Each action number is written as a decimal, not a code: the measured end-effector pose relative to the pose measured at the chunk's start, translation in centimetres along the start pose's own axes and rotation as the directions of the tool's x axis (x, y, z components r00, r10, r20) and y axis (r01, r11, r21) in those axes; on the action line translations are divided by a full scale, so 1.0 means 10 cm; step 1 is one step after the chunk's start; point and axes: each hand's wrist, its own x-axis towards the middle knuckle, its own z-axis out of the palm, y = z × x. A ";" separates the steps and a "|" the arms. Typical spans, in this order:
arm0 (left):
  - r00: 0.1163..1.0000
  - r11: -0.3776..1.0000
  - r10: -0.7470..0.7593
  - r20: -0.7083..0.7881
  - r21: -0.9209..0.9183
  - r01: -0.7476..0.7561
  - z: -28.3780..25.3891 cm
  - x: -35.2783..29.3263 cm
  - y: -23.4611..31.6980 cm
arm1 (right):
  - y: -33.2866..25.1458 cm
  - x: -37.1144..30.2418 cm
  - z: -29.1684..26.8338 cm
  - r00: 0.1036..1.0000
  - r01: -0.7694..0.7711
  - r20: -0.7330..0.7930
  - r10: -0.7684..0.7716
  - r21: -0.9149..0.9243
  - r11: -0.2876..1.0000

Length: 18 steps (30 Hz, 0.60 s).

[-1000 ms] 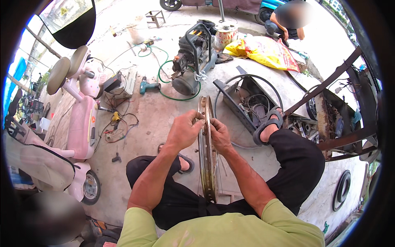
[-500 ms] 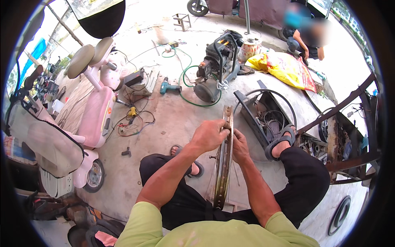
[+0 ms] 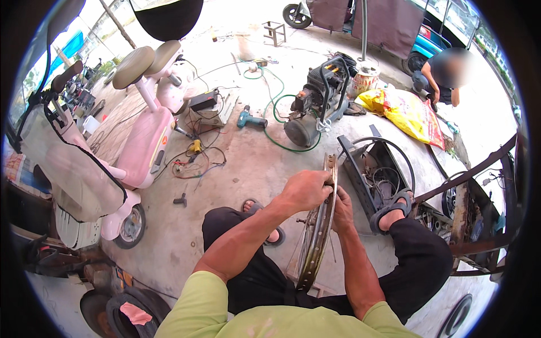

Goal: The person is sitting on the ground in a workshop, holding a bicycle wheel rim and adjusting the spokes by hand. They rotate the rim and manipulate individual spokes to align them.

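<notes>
A bare metal spoked wheel rim [image 3: 319,242] stands upright between my knees, its edge with a row of holes facing me. Thin spokes run to the hub [image 3: 301,221] on its left side. My left hand [image 3: 307,190] is closed on the upper part of the rim, fingertips at its outer face. On the other side, my right hand [image 3: 343,212] has its fingers bent together against the rim; what they pinch is hidden. One thin spoke [image 3: 332,248] sticks out below the right hand.
A pink electric scooter [image 3: 147,147] stands at left. Ahead lie a cordless drill [image 3: 250,118], tangled wires [image 3: 194,163] and an air compressor [image 3: 315,104]. An open metal box [image 3: 375,169] of cables is by my right foot. Another person [image 3: 437,79] crouches at far right, beyond a yellow sack [image 3: 403,112].
The view has turned a little, so the scene sits further right. Both hands stay at the upper rim, and the wheel leans slightly more, showing more of its hub and spokes.
</notes>
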 end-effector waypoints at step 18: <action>0.998 0.988 -0.042 0.039 0.151 0.035 -0.03 0.02 0.07 | 0.00 0.00 -0.01 0.998 0.041 0.054 -0.040 -0.010 0.999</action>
